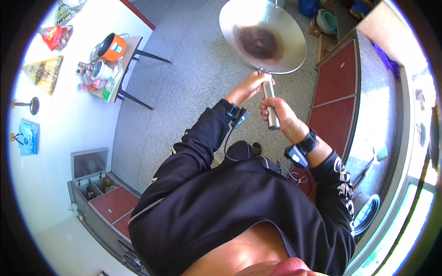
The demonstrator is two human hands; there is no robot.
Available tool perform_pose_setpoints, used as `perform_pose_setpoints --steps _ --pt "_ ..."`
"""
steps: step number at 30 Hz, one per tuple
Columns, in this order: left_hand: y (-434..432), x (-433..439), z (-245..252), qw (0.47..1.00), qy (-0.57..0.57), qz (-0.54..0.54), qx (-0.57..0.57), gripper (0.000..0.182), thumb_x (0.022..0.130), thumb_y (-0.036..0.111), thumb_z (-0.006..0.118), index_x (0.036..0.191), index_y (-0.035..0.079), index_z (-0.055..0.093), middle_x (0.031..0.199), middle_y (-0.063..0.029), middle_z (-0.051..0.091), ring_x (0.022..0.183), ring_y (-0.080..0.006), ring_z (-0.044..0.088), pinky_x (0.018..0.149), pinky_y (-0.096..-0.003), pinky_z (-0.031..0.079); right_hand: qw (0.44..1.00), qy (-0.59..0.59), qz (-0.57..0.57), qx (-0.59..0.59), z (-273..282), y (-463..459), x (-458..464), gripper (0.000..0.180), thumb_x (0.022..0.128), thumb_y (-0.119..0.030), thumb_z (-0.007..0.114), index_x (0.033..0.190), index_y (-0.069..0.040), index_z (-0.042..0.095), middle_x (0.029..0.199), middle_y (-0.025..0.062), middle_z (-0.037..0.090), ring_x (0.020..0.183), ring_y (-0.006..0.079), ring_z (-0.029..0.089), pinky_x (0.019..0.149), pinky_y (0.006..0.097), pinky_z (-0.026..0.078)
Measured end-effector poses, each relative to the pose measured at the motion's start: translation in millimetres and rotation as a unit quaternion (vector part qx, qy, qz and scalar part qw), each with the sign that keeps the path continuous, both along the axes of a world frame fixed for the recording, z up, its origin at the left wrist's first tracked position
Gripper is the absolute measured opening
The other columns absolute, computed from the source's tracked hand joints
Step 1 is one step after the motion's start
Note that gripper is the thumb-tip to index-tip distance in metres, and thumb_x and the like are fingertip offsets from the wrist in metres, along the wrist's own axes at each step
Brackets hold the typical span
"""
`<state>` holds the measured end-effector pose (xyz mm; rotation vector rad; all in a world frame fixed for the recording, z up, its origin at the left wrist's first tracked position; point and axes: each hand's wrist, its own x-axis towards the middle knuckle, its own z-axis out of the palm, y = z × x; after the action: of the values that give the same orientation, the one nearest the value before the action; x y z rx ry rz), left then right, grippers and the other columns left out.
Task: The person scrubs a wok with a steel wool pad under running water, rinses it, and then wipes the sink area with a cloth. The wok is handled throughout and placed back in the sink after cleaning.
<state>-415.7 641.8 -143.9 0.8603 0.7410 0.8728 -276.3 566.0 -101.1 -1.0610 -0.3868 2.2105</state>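
Out in front of my body, above the floor, I hold a large metal wok (290,45) by its straight metal handle (268,90). Its inside faces me, and a dark brown stain covers the bottom. My left hand (251,85) wraps the handle close to the wok's rim, thumb lying on top. Lower down, near the handle's free end, the fingers of my right hand (279,111) are closed around it. The wok's far edge reaches the top of the picture. Strapped to each wrist is a small device.
A small table (134,45) at left bears an orange pot (112,47), a white pot (101,70) and bottles. Red-doored cabinets (333,77) under a countertop (371,100) run along my right. An open-lidded cabinet (114,203) stands lower left. Basins (326,22) sit at the upper right.
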Motion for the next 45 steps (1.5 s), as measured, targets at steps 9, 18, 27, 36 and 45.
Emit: perform_pose_setpoints --steps 9,18,27,36,45 --pt "105 -143 -64 0.969 0.212 0.068 -0.104 0.031 0.088 0.028 0.061 0.108 0.004 0.059 0.086 -0.0056 0.065 0.074 -0.0124 0.064 0.065 -0.0238 0.053 0.977 -0.177 0.101 0.069 -169 222 -2 0.013 0.080 -0.012 0.056 0.080 0.001 0.054 0.068 0.0075 0.057 0.054 0.0163 0.055 0.049 0.0311 0.048" --pt "149 -296 -110 0.881 0.346 0.153 -0.283 0.025 0.090 0.022 0.057 0.110 0.006 0.059 0.090 -0.0082 0.064 0.073 -0.0152 0.061 0.064 -0.0282 0.051 0.978 -0.197 0.063 0.011 -346 326 13 0.011 0.078 -0.012 0.057 0.078 -0.001 0.054 0.065 0.0070 0.056 0.054 0.0158 0.055 0.048 0.0304 0.046" --pt "210 -255 -115 0.884 0.385 0.040 -0.262 0.026 0.091 0.020 0.054 0.113 0.005 0.057 0.091 -0.0083 0.064 0.072 -0.0141 0.061 0.066 -0.0259 0.049 0.970 -0.242 0.012 -0.001 -428 316 12 0.019 0.076 -0.012 0.064 0.084 0.002 0.053 0.060 0.0092 0.056 0.051 0.0184 0.056 0.046 0.0334 0.044" --pt "255 -189 -79 0.890 0.427 -0.097 -0.127 0.029 0.092 0.019 0.053 0.116 0.003 0.055 0.093 -0.0075 0.062 0.077 -0.0142 0.061 0.072 -0.0280 0.050 0.808 -0.469 0.195 0.298 -403 257 -53 0.031 0.082 -0.030 0.063 0.086 0.001 0.062 0.066 0.0132 0.062 0.054 0.0238 0.061 0.049 0.0375 0.051" --pt "199 19 -10 0.873 0.307 -0.361 0.117 0.022 0.091 0.018 0.055 0.094 -0.001 0.065 0.081 -0.0046 0.064 0.069 -0.0113 0.059 0.064 -0.0241 0.047 0.855 -0.272 -0.383 0.219 -160 38 90 0.034 0.091 -0.025 0.052 0.115 -0.001 0.053 0.102 0.0101 0.064 0.088 0.0180 0.063 0.078 0.0317 0.051"
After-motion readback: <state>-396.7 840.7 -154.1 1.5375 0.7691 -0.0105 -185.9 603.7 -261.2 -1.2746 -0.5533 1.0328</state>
